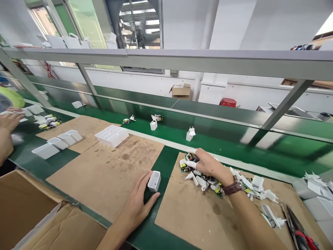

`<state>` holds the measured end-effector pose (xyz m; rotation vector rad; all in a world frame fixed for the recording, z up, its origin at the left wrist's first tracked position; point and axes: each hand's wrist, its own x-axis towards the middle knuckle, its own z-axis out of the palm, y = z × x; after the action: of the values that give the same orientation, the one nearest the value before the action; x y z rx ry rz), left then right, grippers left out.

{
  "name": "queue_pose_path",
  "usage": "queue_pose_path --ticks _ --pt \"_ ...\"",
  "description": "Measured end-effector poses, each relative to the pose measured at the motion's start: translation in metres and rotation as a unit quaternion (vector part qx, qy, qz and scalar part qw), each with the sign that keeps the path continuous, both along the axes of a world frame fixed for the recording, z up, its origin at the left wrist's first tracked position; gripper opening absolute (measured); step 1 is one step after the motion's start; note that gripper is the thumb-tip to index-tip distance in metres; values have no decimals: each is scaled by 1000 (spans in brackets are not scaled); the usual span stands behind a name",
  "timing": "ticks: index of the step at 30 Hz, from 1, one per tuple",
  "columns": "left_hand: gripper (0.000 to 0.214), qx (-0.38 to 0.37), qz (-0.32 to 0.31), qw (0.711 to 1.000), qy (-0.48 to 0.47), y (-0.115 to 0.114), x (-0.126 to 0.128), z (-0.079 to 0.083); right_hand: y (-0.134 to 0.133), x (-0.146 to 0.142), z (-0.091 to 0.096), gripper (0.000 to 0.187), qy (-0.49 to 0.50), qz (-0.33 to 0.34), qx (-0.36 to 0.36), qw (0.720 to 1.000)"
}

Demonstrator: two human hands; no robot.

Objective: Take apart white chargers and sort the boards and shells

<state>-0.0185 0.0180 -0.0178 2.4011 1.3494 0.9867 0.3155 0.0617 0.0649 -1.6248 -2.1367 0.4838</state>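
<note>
My left hand [139,199] is around a small white plastic case [154,181] that stands upright with its open top facing me. The fingers lie along its left side and the thumb is at its near side. My right hand [208,163], with white covers on its fingertips, is at the left end of a pile. Its fingers are closed on a green circuit board [184,167] with yellow and black parts. The rest of the pile is similar boards wired to white plug pieces [191,177]; the hand hides part of it.
White cases stand in a block [111,136] and in a row [58,143] at left. A cardboard box [52,222] is at near left, red-handled pliers [303,231] at near right. Several parts stand on the green conveyor belt [171,130]. Another person's hand [10,119] is at far left.
</note>
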Motion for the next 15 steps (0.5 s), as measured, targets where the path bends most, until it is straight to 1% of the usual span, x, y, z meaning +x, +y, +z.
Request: queue_pose_path --ticks 2,4,6,9,11,15 --pt "64 -1 -2 1000 1 1 0 -1 0 4 2 35 18 -27 -6 999" --pt "64 -2 -3 1000 4 1 0 -1 0 6 4 41 35 -36 -7 999" --pt "63 -6 -2 1000 7 2 0 -1 0 5 6 41 35 -11 5 999" --pt "63 -5 2 1000 8 2 1 3 -2 0 5 37 1 55 42 998" --pt "63 24 5 1000 -5 1 2 8 -3 -6 1 43 -16 76 58 995" --pt "59 130 3 990 -57 -7 9 28 -5 -13 -6 52 -30 72 81 994"
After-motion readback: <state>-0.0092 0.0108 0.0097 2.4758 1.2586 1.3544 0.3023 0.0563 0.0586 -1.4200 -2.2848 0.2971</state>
